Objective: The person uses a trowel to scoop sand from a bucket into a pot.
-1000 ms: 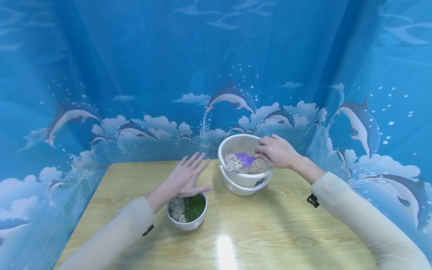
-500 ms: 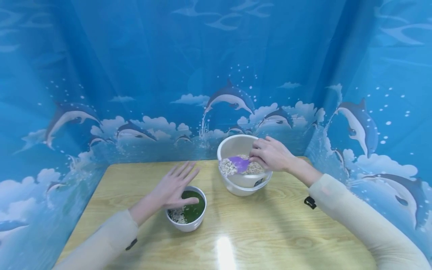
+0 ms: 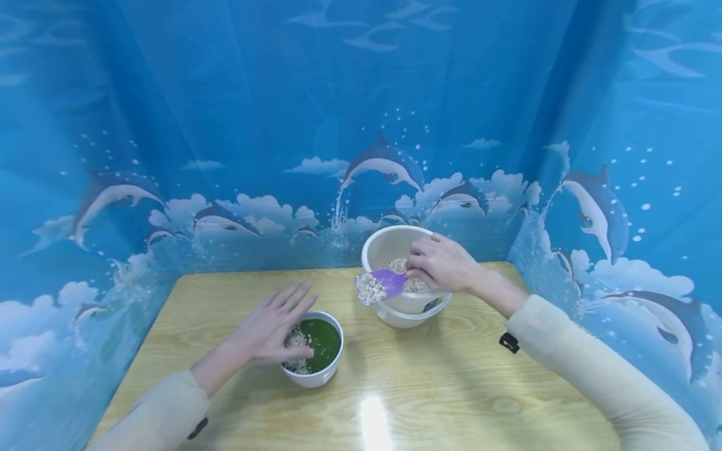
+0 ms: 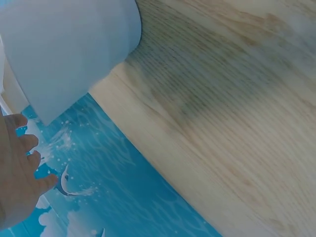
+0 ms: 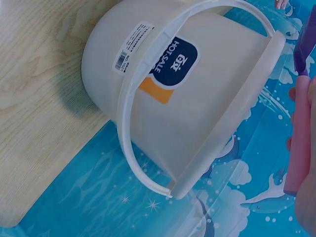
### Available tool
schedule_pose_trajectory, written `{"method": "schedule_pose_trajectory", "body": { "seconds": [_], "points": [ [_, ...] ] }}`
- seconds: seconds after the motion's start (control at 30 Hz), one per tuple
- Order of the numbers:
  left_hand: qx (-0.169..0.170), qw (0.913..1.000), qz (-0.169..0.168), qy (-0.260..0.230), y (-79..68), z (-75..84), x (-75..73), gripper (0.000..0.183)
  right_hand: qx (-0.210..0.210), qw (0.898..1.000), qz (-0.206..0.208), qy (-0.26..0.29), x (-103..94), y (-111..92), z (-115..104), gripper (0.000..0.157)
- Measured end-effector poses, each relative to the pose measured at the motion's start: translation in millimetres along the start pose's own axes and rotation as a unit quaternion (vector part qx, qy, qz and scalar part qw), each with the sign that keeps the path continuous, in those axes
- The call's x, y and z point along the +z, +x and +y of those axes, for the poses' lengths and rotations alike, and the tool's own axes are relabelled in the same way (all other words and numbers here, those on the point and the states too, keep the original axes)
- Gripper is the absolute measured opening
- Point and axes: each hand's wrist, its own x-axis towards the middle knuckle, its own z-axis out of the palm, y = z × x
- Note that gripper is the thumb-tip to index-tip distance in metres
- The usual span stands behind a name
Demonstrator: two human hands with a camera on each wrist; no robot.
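Note:
My right hand grips the pink handle of a small trowel with a purple blade. Pale gravel-like grains are heaped on the blade, which sticks out over the left rim of a white bucket. More of the same grains lie inside the bucket. To the left stands a white pot. Its green filling shows on the right, and grains cover its left part. My left hand, fingers spread, is over the pot's left side and hides part of it.
The bucket's carrying handle hangs down its front, near a blue label. Both containers stand on a wooden table. A blue dolphin-print curtain encloses the back and sides.
The loaded trowel has come up and left, from inside the bucket to past its left rim. My left hand has drawn back left and toward me across the pot.

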Motion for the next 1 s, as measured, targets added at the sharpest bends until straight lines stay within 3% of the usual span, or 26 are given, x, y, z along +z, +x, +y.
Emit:
{"method": "schedule_pose_trajectory", "body": {
  "seconds": [0.5,1.0],
  "points": [
    [0.005,0.9995,0.031,0.004,-24.3,-3.2,11.7,0.118,-0.025,0.999,0.029,0.001,6.8,13,-15,0.018],
    [-0.006,0.9994,0.033,-0.002,-36.0,-4.9,18.9,0.117,-0.024,1.0,0.005,-0.006,14.8,25,-35,0.018]
  ]
}}
